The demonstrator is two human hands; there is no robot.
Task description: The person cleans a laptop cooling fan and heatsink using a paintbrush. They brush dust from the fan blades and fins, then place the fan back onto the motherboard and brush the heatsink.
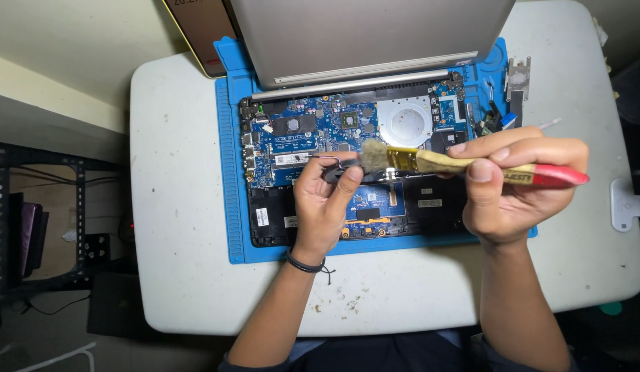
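A small dark part with a thin wire loop (333,167) is pinched in the fingers of the left hand (323,207), raised just above the opened laptop (347,138). The paintbrush (464,165) is gripped by the right hand (516,186), fingers wrapped tight round its red-and-tan handle, grey bristles (373,154) pressed against the part. Risk is judged here: the slight part could be flicked loose by a hard stroke and lost among the board's components, or the fine wire bent. Dust could be swept down into the round silvery fan (404,121). Soft frayed bristles, brass ferrule, glossy blue circuit board, ribbed blue mat (230,207) and a scuffed, speckled white desk (182,207) are seen.
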